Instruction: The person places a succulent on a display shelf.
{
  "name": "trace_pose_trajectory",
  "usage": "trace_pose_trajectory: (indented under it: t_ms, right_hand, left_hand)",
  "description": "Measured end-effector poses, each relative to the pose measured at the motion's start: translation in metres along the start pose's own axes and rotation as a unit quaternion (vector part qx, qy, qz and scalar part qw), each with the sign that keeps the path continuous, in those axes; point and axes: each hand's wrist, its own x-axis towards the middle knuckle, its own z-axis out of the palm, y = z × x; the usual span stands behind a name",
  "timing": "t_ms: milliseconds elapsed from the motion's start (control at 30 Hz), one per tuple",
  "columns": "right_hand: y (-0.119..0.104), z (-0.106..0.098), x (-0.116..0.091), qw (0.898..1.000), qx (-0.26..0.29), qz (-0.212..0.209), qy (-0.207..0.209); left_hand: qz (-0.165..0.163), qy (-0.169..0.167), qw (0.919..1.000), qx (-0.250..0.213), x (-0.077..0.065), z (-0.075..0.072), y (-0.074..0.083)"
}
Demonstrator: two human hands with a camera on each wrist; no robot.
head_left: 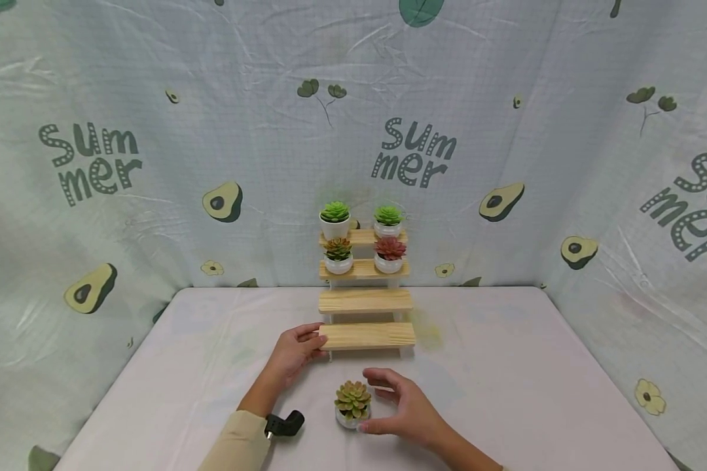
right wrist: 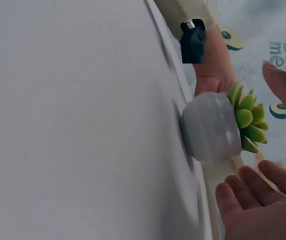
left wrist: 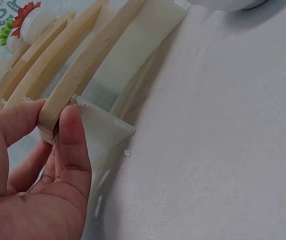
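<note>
My left hand (head_left: 296, 350) pinches the left end of the lowest wooden shelf board (head_left: 368, 336) between thumb and fingers; the left wrist view shows the grip close up on the plank's end (left wrist: 78, 75). In front of the stand, a yellow-green succulent in a white pot (head_left: 352, 404) sits upright on the table. My right hand (head_left: 409, 409) is at its right side, thumb and fingers spread apart. In the right wrist view a gap shows between the fingers (right wrist: 250, 192) and the white pot (right wrist: 212, 129).
Green succulents (head_left: 334, 219) (head_left: 388, 221) in white pots stand on the top step. An orange-green succulent (head_left: 338, 255) and a red one (head_left: 390, 254) share the step below. The stepped stand is near the table's (head_left: 495, 366) back edge, before a printed curtain (head_left: 271, 150).
</note>
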Motion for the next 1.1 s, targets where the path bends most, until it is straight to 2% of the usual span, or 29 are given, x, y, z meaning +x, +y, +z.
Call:
trace_pose_trajectory:
  t_ms: [100, 267, 467, 767, 1100]
  right_hand:
    - [0.0, 0.004, -0.002, 1.0, 0.006, 0.013, -0.025]
    - [0.003, 0.009, -0.004, 0.999, 0.021, 0.034, -0.037]
    - [0.007, 0.012, -0.001, 0.998, 0.021, 0.046, -0.025]
    - [0.008, 0.02, 0.005, 0.999, -0.019, 0.043, 0.007]
    - [0.009, 0.023, 0.009, 0.998, 0.026, 0.048, 0.012]
  left_hand:
    - [0.002, 0.002, 1.0, 0.0, 0.001, -0.001, -0.001]
    - [0.003, 0.004, 1.0, -0.004, 0.002, -0.001, -0.003]
    - [0.001, 0.003, 1.0, -0.005, 0.003, -0.001, -0.003]
    - [0.0, 0.002, 1.0, -0.01, 0.003, -0.001, -0.004]
    - [0.003, 0.0, 1.0, -0.009, 0.003, -0.001, -0.003]
